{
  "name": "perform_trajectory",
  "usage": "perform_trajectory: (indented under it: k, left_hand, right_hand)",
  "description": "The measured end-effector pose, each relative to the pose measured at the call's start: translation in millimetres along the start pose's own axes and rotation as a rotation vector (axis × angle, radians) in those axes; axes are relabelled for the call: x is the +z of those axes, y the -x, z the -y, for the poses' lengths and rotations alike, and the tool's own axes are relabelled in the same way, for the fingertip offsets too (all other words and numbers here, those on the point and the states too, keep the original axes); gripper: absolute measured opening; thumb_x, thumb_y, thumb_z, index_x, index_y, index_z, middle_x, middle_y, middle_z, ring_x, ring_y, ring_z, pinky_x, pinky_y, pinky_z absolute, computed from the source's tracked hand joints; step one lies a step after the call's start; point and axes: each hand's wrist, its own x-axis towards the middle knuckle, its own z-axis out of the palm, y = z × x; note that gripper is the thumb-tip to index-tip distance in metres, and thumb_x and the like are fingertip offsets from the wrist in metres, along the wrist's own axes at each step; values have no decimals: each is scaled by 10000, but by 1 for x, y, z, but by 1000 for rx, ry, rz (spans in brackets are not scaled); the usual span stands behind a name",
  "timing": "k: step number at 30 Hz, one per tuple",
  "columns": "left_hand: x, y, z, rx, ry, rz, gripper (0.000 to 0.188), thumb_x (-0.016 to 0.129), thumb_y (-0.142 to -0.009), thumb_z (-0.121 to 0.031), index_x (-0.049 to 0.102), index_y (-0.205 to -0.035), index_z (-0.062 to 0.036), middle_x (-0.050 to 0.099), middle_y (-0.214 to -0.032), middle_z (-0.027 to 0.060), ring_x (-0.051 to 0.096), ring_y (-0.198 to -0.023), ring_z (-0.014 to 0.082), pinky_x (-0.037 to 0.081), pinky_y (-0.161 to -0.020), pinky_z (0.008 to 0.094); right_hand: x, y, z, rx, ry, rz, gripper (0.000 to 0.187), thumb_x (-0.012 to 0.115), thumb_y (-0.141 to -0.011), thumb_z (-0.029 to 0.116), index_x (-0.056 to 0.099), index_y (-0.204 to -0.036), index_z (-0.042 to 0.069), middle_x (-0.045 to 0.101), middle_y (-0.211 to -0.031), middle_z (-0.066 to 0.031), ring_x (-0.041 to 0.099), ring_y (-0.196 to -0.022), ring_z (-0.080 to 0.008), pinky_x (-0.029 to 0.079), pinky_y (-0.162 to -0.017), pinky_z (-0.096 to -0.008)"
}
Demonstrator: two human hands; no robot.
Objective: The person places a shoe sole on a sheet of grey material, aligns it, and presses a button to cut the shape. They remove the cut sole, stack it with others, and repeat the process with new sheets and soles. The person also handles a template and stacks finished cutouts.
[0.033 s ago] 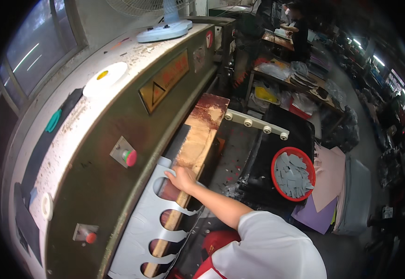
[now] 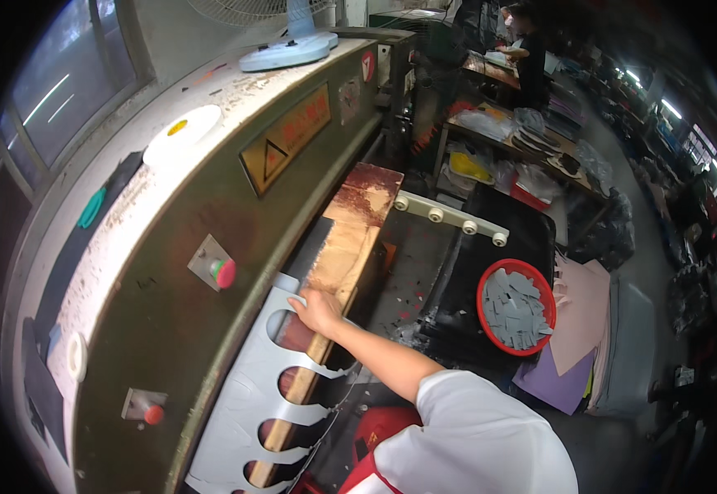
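Note:
A light grey sheet [image 2: 235, 403] with a row of rounded cut-outs along its right side lies under the edge of a large green machine [image 2: 173, 329]. Its far end is pinched by my right hand [image 2: 319, 311], the fingers closed over the edge and the thumb side partly hidden. Beneath the sheet runs a wooden board [image 2: 348, 247], worn and stained reddish at its far end. A dark strip [image 2: 307, 251] lies on the board just beyond my hand. My left hand is out of view.
A red bowl [image 2: 479, 309] of grey scraps stands on the right, beside pink and purple sheets [image 2: 572, 309]. A bar with rollers [image 2: 450, 216] juts from the board. Red push buttons [image 2: 225, 273] sit on the machine. A person [image 2: 527, 62] is at a far table.
The view has shifted very slightly. My right hand stays at the same end of the grey sheet, and nothing else has visibly moved.

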Motion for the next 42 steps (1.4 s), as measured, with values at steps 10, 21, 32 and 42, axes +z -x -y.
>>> perform_trajectory:
  k: [10, 21, 32, 42]
  left_hand:
    - [-52, 118, 12, -109, 210, 54, 337, 397, -1002, -162, 560, -1092, 118, 617, -1024, 290, 596, -945, 395, 496, -844, 423]
    - [-128, 194, 33, -97, 274, 22, 336, 501, -977, -257, 574, -1122, 36, 637, -988, 199, 601, -920, 318, 497, -818, 396]
    - [-109, 180, -130, -100, 509, 180, 338, 467, -969, -123, 494, -1290, -22, 582, -1156, 165, 639, -1011, 268, 514, -844, 353]
    - [-69, 211, -296, 888, 545, 449, 200, 652, -773, -10, 637, -971, -34, 632, -832, 88, 584, -778, 258, 436, -746, 359]
  right_hand:
    - [-94, 94, -43, 15, 144, -54, 219, 613, -842, 299, 682, -827, 91, 639, -706, -160, 648, -683, -340, 516, -616, -447]
    - [-87, 106, -31, -534, 254, 318, 849, 783, -585, 344, 470, -1346, 135, 340, -1363, -294, 314, -1274, -473, 392, -1007, -489]
    - [-162, 120, -76, -185, -609, 573, 751, 855, -579, 171, 464, -1220, 133, 494, -1219, -98, 471, -1171, -243, 384, -1023, -391]
    - [-257, 82, -137, -476, 367, 22, 736, 792, -620, 112, 476, -1282, 50, 514, -1208, -195, 501, -1133, -350, 390, -1000, -414]
